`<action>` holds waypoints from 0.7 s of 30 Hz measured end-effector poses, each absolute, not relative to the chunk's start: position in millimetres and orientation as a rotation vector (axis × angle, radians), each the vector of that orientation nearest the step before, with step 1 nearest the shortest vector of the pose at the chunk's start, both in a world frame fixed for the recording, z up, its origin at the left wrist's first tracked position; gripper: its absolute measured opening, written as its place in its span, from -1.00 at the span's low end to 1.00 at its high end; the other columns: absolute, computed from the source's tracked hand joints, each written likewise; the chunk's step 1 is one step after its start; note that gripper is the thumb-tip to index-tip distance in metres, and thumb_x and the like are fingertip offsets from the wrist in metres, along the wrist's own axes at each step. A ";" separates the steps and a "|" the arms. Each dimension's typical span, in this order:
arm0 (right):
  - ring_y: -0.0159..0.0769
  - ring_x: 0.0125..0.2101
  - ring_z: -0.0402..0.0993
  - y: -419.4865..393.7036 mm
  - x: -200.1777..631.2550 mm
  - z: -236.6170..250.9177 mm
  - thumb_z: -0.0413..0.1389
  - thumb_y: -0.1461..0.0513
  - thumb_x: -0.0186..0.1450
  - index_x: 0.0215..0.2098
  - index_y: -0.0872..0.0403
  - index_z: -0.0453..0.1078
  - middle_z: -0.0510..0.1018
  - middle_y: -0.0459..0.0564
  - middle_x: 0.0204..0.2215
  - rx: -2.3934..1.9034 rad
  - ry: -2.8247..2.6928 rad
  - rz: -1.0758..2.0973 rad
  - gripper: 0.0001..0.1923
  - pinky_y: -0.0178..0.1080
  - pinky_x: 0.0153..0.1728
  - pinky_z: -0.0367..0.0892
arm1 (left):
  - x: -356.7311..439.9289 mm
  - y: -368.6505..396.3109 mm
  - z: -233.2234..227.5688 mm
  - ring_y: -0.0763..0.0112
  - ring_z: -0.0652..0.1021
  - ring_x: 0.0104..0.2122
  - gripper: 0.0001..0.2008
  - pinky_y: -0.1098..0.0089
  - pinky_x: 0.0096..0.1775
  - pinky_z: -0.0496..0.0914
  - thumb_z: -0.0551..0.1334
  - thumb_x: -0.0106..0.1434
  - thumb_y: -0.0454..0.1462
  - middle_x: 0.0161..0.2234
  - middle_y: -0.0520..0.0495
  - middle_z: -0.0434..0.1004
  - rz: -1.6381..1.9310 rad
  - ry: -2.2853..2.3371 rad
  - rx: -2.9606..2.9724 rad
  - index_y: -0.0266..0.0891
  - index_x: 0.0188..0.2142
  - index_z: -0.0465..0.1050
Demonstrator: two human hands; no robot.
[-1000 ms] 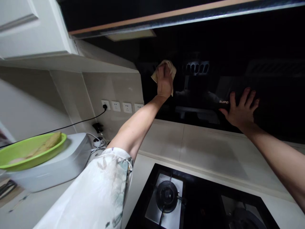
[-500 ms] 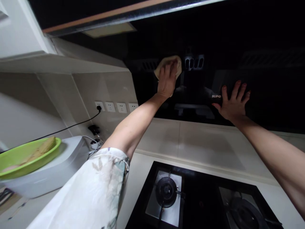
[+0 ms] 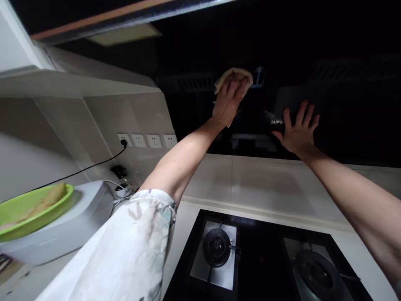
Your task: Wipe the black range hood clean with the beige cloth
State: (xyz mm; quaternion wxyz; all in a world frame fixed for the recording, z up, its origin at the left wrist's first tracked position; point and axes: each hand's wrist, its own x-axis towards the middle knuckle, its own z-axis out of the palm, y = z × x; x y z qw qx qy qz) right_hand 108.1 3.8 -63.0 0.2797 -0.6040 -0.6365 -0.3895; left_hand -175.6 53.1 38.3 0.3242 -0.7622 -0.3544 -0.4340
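Note:
Against the glossy black panel of the range hood (image 3: 194, 54), my left hand (image 3: 228, 100) presses a cream-coloured cloth (image 3: 247, 74) flat under its fingers. The cloth's edges stick out above and beside the fingertips. My right hand (image 3: 297, 131) lies on the same panel further right, fingers spread and holding nothing. Its thumb is just beneath the white lettering (image 3: 277, 122). Part of the panel behind the cloth and both hands is hidden.
Below the hood is a black gas cooktop (image 3: 260, 251) with two burners. At the left, a green basin (image 3: 37, 223) rests on a white appliance (image 3: 84, 209). Wall sockets (image 3: 154, 141), one with a black plug (image 3: 124, 143), line the tiles. A white cabinet (image 3: 19, 42) hangs upper left.
My left hand has slid the cloth to the right across the panel, partly covering the bright reflection there. My right hand stays spread by the lettering. The view has shifted slightly.

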 end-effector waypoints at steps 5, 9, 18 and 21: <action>0.57 0.51 -0.49 -5.1 104.0 -60.8 -0.06 -0.15 0.54 0.63 0.09 -0.26 -0.57 0.53 0.51 -1.606 -1.737 -0.954 -0.09 0.57 0.35 -0.27 | -161.6 62.5 1.8 0.14 -0.07 0.56 -0.33 -0.15 0.52 -0.09 0.07 0.50 -0.35 0.58 -0.02 -0.07 -1.003 -0.970 -2.073 -0.08 0.55 0.05; 0.57 0.51 -0.50 -5.6 104.9 -60.4 -0.06 -0.17 0.54 0.64 0.05 -0.31 -0.58 0.54 0.51 -1.607 -1.737 -0.948 -0.08 0.57 0.35 -0.29 | -172.1 68.8 -21.2 0.19 -0.09 0.57 -0.31 -0.07 0.53 -0.18 0.04 0.51 -0.31 0.59 -0.02 -0.14 -0.971 -1.026 -2.085 -0.12 0.58 -0.01; 0.57 0.51 -0.49 -3.6 105.5 -61.7 -0.05 -0.14 0.55 0.64 0.10 -0.26 -0.55 0.54 0.52 -1.562 -1.724 -0.958 -0.10 0.57 0.34 -0.30 | -260.4 90.4 -51.6 0.13 -0.10 0.57 -0.30 -0.01 0.52 -0.14 0.10 0.49 -0.25 0.58 -0.23 -0.11 -1.288 -1.273 -1.908 -0.27 0.56 -0.01; 0.58 0.51 -0.50 -6.1 103.9 -60.1 -0.03 -0.12 0.55 0.64 0.10 -0.27 -0.54 0.57 0.51 -1.565 -1.738 -0.920 -0.09 0.60 0.31 -0.32 | -297.3 99.5 -64.4 0.11 -0.16 0.57 -0.33 -0.07 0.52 -0.11 0.02 0.58 -0.16 0.59 -0.23 -0.15 -1.462 -1.405 -1.770 -0.34 0.56 -0.08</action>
